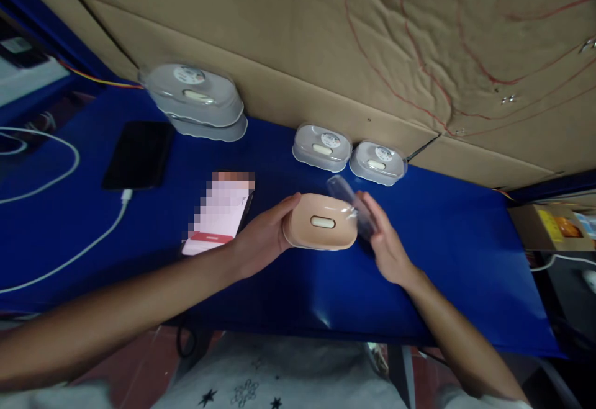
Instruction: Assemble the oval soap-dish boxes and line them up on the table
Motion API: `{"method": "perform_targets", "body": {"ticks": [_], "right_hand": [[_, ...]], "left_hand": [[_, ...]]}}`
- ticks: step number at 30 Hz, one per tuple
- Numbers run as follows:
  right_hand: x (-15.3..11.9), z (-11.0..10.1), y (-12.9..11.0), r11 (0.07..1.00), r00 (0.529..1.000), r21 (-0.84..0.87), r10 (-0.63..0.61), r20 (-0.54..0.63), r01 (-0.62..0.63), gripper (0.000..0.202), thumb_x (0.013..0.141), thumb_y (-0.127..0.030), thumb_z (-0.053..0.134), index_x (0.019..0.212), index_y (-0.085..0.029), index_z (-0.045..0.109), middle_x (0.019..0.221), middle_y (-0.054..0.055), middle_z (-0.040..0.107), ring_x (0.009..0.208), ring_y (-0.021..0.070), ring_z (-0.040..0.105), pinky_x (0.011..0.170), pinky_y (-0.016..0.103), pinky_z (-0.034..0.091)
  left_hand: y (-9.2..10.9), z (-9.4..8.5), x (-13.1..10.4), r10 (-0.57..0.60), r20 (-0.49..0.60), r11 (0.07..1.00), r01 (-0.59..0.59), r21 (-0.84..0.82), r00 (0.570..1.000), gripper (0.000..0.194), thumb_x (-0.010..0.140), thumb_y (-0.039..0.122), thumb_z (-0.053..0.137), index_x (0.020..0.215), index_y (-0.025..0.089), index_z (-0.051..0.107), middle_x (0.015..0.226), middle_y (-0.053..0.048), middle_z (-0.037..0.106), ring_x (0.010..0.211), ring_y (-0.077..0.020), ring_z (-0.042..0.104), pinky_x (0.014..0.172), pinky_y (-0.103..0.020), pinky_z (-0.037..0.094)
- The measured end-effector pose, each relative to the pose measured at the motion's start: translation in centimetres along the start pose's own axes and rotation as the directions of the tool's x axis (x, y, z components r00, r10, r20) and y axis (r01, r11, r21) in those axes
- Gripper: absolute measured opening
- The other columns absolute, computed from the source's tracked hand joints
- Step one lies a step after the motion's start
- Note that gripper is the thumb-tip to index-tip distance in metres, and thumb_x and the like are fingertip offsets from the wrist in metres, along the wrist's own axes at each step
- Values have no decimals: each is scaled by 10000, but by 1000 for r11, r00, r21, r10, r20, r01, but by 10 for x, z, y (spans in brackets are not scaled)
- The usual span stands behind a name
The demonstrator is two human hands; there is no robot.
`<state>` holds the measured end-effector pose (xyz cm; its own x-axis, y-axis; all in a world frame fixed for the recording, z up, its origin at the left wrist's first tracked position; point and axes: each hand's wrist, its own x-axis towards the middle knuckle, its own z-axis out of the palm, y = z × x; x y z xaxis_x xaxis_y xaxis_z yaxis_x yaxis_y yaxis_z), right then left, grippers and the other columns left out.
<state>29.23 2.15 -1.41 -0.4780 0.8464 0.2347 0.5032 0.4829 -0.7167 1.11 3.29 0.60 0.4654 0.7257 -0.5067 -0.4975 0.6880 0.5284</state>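
Observation:
A peach-coloured oval container with a cream oval piece in its middle is held by my left hand, thumb on the rim and the other fingers hidden beneath. My right hand grips a clear plastic cover, tilted on edge at the container's right side. Whether cover and container touch is unclear. Beyond them stand two grey containers with clear covers and round stickers, one behind my hands and another just right of it.
More grey covered containers are stacked at the back left. A lit phone and a black device with a white cable lie on the blue table. Brown sheeting rises behind; a cardboard box is at right.

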Motion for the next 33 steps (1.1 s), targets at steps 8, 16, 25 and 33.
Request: {"method": "perform_targets", "body": {"ticks": [8, 16, 25, 33], "right_hand": [[1, 9, -12, 944, 963, -217, -217, 160, 249, 753, 1097, -484, 514, 1730, -362, 125, 1811, 87, 139, 1657, 370, 203, 1294, 659, 324], [2, 4, -11, 871, 933, -334, -325, 154, 359, 898, 1016, -461, 670, 1732, -344, 139, 1795, 134, 171, 1617, 423, 268, 1245, 687, 393], [3, 6, -11, 867, 933, -345, -324, 155, 358, 956, 987, -385, 736, 1729, -376, 132, 1791, 111, 174, 1611, 425, 270, 1249, 682, 398], [4, 7, -7, 941, 961, -205, -249, 122, 270, 859, 984, -472, 733, 1692, -371, 257, 1691, 154, 321, 1574, 407, 374, 1224, 642, 455]], "left_hand": [[-2, 6, -7, 41, 94, 998, -45, 42, 995, 421, 1062, 522, 596, 1320, 218, 731, 1367, -74, 755, 1283, -277, 676, 995, -349, 567], [-2, 8, -10, 31, 33, 999, -32, 34, 999, 392, 1045, 506, 638, 1363, 278, 650, 1410, -62, 699, 1210, -247, 678, 886, -316, 591], [-6, 5, -10, 53, 19, 997, -54, 58, 998, 377, 1032, 564, 638, 1305, 306, 667, 1292, -21, 728, 1098, -196, 692, 827, -272, 587], [-7, 5, -8, 96, 91, 973, -113, 203, 991, 435, 1042, 603, 570, 1364, 316, 628, 1425, -48, 690, 1296, -290, 658, 987, -395, 584]]}}
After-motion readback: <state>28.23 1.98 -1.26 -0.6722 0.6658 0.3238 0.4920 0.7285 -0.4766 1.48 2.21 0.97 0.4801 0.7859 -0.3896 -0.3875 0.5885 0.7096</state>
